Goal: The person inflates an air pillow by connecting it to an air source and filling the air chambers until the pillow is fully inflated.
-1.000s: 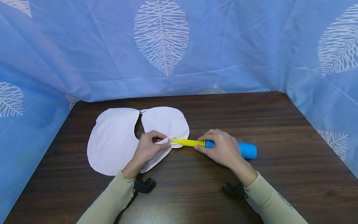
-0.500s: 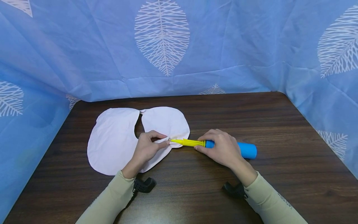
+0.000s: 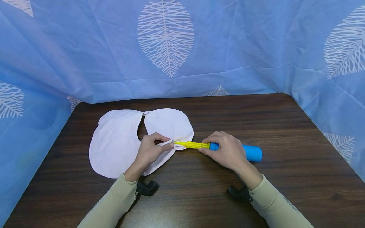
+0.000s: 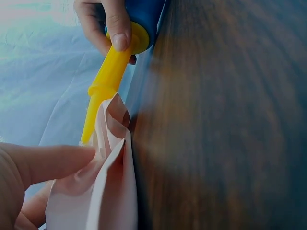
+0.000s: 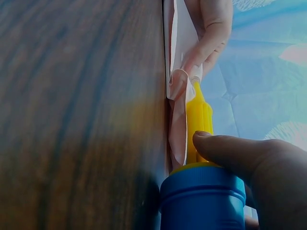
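Observation:
A flat, pale pinkish-white inflatable (image 3: 114, 145), two-lobed around a central opening like a neck pillow, lies on the table. My left hand (image 3: 151, 148) pinches it between thumb and fingers beside a small clear valve (image 4: 86, 143). The tapered tip of a yellow nozzle (image 3: 195, 145) meets that valve. Behind the nozzle is the blue barrel (image 3: 252, 153) of a hand air pump, lying along the tabletop. My right hand (image 3: 225, 150) grips the pump near its front collar (image 5: 201, 184), its thumb laid along the yellow part. The palm hides the barrel's middle.
The dark wood-grain table (image 3: 285, 133) is bordered at the back and both sides by a blue curtain (image 3: 242, 41) with white leaf prints. Black wrist mounts (image 3: 147, 188) stick out below both forearms, close over the tabletop.

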Demonstrator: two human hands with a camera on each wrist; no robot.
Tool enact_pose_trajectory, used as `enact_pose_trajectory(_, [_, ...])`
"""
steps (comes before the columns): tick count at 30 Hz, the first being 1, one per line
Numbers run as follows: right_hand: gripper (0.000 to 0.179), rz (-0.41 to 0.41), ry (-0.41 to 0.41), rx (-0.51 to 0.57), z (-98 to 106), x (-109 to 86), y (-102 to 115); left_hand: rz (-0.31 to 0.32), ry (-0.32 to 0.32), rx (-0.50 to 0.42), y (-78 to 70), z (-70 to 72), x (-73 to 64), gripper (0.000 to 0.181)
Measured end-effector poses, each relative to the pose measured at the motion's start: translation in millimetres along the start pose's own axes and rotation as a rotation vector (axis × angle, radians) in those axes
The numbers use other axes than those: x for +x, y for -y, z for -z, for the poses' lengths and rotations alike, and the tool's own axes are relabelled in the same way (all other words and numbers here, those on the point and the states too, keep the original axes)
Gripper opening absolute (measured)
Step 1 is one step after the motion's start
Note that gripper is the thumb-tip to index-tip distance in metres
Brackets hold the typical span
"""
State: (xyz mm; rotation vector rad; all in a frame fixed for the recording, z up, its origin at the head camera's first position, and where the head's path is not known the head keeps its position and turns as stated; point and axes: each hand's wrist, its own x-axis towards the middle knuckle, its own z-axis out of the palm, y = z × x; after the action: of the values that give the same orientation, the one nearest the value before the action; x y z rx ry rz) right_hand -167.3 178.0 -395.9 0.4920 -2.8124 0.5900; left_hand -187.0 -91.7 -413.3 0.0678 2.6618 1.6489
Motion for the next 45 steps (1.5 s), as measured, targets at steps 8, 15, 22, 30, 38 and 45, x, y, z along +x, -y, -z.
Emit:
enact_pose_trajectory(8, [0.032, -0.007, -0.004, 0.005, 0.4, -0.3, -0.4, -0.005, 0.024, 0.018, 0.3, -0.1, -1.1, 0.015])
enact_pose_trajectory(15, [0.032, -0.005, -0.004, 0.009, 0.6, -0.4, -0.6, -0.020, 0.020, 0.010, -2.4, 0.8, -2.1, 0.012])
enact_pose_trajectory(22, [0.031, 0.007, -0.009, -0.003, 0.6, -0.9, -0.7, -0.038, 0.011, 0.014, -1.7, -0.9, -1.7, 0.010])
enact_pose_trajectory(30, [0.030, 0.020, -0.029, 0.001, -1.2, -0.6, -0.2, -0.055, 0.005, 0.005, -1.0, -2.0, -1.1, 0.007])
enact_pose_trajectory(38, [0.028, 0.038, -0.048, 0.009, -2.6, -0.9, -0.5, -0.037, 0.010, -0.004, 0.5, -3.4, -1.0, 0.007])
enact_pose_trajectory(45, [0.028, 0.049, -0.050, 0.006, -3.1, -1.0, -1.4, -0.023, 0.030, -0.057, 3.7, -3.6, -0.9, 0.006])
